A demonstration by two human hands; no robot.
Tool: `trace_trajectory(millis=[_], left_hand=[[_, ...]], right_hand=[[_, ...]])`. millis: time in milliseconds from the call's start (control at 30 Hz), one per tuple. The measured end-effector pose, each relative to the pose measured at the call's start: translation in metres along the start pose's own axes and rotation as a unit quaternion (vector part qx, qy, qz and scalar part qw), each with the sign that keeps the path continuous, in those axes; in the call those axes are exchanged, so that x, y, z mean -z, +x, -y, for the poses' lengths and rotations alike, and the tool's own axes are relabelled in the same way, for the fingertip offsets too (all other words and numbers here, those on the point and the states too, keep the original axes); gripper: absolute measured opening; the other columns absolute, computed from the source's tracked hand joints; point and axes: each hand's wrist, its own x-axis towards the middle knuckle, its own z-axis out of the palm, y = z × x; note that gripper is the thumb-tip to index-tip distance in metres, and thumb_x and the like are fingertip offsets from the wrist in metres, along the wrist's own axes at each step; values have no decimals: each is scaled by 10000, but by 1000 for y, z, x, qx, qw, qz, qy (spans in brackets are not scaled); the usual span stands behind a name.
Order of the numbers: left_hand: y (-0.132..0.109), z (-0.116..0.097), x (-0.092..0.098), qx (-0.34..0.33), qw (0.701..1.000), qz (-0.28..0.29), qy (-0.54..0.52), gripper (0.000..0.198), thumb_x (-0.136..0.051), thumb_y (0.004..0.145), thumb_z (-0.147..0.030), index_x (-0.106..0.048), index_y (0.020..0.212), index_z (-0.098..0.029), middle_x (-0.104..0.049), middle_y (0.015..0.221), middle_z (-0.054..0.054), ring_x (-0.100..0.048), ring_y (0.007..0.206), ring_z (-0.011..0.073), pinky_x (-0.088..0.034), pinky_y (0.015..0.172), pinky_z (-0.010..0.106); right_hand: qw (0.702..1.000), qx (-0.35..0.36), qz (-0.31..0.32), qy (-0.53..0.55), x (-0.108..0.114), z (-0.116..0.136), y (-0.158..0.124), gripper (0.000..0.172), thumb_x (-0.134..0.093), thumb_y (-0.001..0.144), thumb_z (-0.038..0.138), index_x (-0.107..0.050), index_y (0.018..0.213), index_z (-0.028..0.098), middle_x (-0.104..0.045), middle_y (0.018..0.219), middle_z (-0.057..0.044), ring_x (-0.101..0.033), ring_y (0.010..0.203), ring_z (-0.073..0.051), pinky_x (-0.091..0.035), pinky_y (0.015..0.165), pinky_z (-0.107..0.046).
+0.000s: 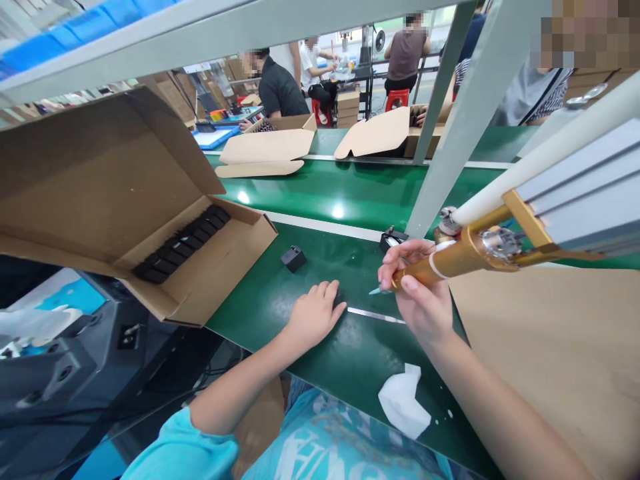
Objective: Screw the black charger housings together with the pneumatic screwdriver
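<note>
My left hand [313, 315] rests on the green work surface, thumb and forefinger closed around a small black part [341, 293] that they mostly hide. My right hand [427, 303] grips a gold-coloured dispensing gun [457, 259] by its lower barrel. Its pale blue needle tip [375, 291] points left, a little to the right of the black part. A black block [293, 259] sits beyond my left hand. Between my hands lies a thin metal strip [375, 315], its right end meeting my right hand in view.
At left stands an open cardboard box [240, 257] with a row of black blocks [183, 247]. A crumpled white tissue [405, 403] lies near the front edge. A small black device [393, 239] stands by a metal post [445, 133]. Cardboard [555, 353] covers the right side. Several people work beyond.
</note>
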Motion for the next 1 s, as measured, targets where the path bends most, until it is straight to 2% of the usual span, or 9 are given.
trace_trajectory(millis=[167, 400, 533, 600, 733, 767, 833, 933, 1000], left_hand=[[1, -7, 1, 19, 1000, 14, -3, 430, -492, 933, -198, -450, 1356, -135, -573, 1333, 171, -613, 1115, 303, -530, 853, 421], [1, 0, 3, 7, 999, 21, -49, 390, -449, 946, -210, -472, 1332, -165, -603, 1257, 146, -611, 1094, 300, -536, 814, 417], [3, 13, -2, -9, 977, 3, -211, 542, -525, 907, -280, -392, 1430, -227, -629, 1150, 106, -610, 1072, 292, -523, 855, 431], [3, 19, -5, 19, 914, 1, -406, 634, -551, 890, -350, -317, 1473, -270, -641, 1063, 75, -640, 946, 251, -543, 779, 393], [-1, 21, -7, 87, 673, 48, -733, 722, -537, 859, -486, -273, 1494, -266, -626, 944, 75, -616, 724, 190, -472, 513, 269], [-3, 20, -7, 96, 635, 56, -765, 734, -539, 847, -502, -288, 1491, -257, -624, 943, 84, -608, 719, 189, -448, 493, 257], [-5, 21, -8, 104, 601, 57, -790, 727, -533, 839, -516, -324, 1480, -243, -622, 939, 92, -600, 724, 190, -433, 497, 259], [-5, 29, -11, 105, 642, 19, -760, 634, -453, 890, -517, -386, 1447, -222, -623, 926, 87, -612, 761, 194, -480, 591, 304], [-1, 38, -12, 99, 748, -41, -655, 561, -451, 916, -503, -439, 1403, -225, -631, 929, 71, -621, 807, 198, -506, 693, 334]], right_hand=[[1000, 2, -2, -2, 0, -1, 0, 288, -678, 815, 279, -602, 1093, 274, -613, 964, -2, -586, 647, -103, -479, 636, -299], [1000, -1, -13, -21, 0, -2, 1, 293, -689, 800, 324, -591, 1071, 272, -613, 942, 1, -575, 625, -109, -484, 618, -306], [1000, 3, -11, -16, 0, -2, 2, 293, -689, 793, 309, -599, 1069, 267, -618, 935, 1, -578, 619, -108, -477, 614, -302], [1000, 1, -13, -17, 0, -2, 2, 294, -691, 789, 309, -599, 1065, 266, -621, 932, 0, -577, 613, -110, -477, 608, -304], [1000, -3, -13, -19, 1, -2, 1, 299, -689, 790, 314, -592, 1070, 270, -621, 935, -2, -573, 612, -112, -476, 606, -307], [1000, -4, -11, -20, 1, -2, 1, 298, -686, 794, 312, -591, 1074, 272, -619, 940, -2, -573, 615, -111, -474, 606, -306], [1000, -4, -6, -20, 1, -1, 1, 291, -676, 803, 302, -593, 1080, 277, -613, 947, -3, -573, 622, -111, -467, 603, -302], [1000, -3, -3, -20, 0, -1, 1, 276, -665, 812, 284, -599, 1079, 276, -606, 945, -5, -578, 630, -113, -460, 604, -301], [1000, -3, -7, -22, 0, 0, 1, 272, -666, 809, 290, -599, 1072, 274, -604, 940, -8, -580, 628, -117, -460, 602, -306]])
